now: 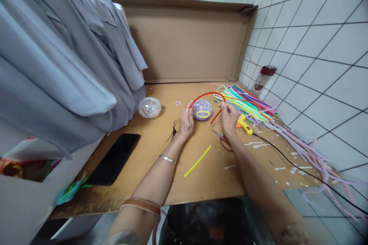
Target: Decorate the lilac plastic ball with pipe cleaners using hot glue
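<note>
A red pipe cleaner [207,93] arches between my two hands, with a straight end hanging below the right one. Its left end is pinched in the closed fingers of my left hand [186,119]. My right hand [229,118] is closed on the other side of the bend. Between the hands sits a purple, bumpy ball [202,109] with a yellow ring [202,114] on its front. A straight yellow pipe cleaner [197,160] lies nearer to me. Scissors [222,138] rest beside my right wrist, their handles partly hidden.
Left of my hands are a clear faceted ball [150,107], a dark tassel [174,131] and a black phone [114,159]. At right lie a yellow glue gun [245,124] with its cord, many colored pipe cleaners [244,101] and a red-lidded jar [263,78]. Cardboard [189,42] stands behind.
</note>
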{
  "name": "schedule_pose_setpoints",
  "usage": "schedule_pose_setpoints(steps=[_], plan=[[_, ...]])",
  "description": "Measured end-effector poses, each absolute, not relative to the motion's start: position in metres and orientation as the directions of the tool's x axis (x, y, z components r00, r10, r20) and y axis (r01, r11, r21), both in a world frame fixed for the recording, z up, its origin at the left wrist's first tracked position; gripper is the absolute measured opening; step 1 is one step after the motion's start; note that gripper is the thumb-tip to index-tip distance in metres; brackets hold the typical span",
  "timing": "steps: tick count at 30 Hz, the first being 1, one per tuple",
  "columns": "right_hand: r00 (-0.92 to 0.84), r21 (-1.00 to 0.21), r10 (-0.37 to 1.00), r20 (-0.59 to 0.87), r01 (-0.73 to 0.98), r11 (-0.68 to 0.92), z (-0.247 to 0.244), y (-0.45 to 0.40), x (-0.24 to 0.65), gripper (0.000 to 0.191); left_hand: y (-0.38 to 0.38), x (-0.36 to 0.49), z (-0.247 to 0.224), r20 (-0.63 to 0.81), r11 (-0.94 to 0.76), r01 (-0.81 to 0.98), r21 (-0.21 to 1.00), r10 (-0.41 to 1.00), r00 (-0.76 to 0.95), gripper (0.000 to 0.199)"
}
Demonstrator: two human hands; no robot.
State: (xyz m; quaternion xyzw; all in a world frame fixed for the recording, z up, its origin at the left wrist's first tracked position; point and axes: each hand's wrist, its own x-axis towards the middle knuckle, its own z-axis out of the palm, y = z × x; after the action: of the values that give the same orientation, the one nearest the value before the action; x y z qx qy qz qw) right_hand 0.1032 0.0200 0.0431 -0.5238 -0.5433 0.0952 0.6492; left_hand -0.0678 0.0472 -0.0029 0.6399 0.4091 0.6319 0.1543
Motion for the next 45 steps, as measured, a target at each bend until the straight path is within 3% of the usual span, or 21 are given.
schedule_pose_setpoints(steps=[5, 11, 15, 20, 27, 34, 40, 45], plan=[[0.377, -0.855, 0.768, 0.518, 0.204, 0.477, 0.043, 0.022, 0.099, 0.053, 0.046, -0.066, -0.003, 0.722, -0.677, 0.306, 0.669, 0.691, -0.049, 0.062], [0.391, -0.859, 0.835, 0.387, -0.177, 0.481, 0.046, 0.026, 0.096, 0.049, 0.037, -0.058, 0.002, 0.49, -0.491, 0.008, 0.871, 0.87, 0.045, 0.049], [0.396, -0.856, 0.846, 0.357, -0.225, 0.467, 0.047, 0.027, 0.098, 0.044, 0.04, -0.053, 0.003, 0.339, -0.307, -0.227, 0.924, 0.934, 0.118, 0.047], [0.401, -0.856, 0.848, 0.346, -0.236, 0.461, 0.047, 0.026, 0.096, 0.04, 0.042, -0.055, 0.005, 0.319, -0.245, -0.335, 0.91, 0.929, 0.187, 0.051], [0.401, -0.841, 0.855, 0.329, -0.287, 0.458, 0.047, 0.027, 0.097, 0.039, 0.041, -0.056, 0.004, 0.364, -0.31, -0.227, 0.923, 0.894, 0.262, 0.057], [0.356, -0.838, 0.876, 0.325, -0.321, 0.441, 0.043, 0.029, 0.098, 0.04, 0.037, -0.056, 0.005, 0.404, -0.398, -0.074, 0.915, 0.885, 0.231, 0.061], [0.374, -0.859, 0.844, 0.383, -0.191, 0.475, 0.046, 0.027, 0.098, 0.041, 0.033, -0.062, 0.01, 0.555, -0.561, 0.246, 0.791, 0.826, 0.099, 0.058], [0.379, -0.85, 0.807, 0.453, -0.09, 0.52, 0.05, 0.027, 0.1, 0.036, 0.038, -0.073, 0.007, 0.637, -0.595, 0.432, 0.677, 0.769, 0.062, 0.053]])
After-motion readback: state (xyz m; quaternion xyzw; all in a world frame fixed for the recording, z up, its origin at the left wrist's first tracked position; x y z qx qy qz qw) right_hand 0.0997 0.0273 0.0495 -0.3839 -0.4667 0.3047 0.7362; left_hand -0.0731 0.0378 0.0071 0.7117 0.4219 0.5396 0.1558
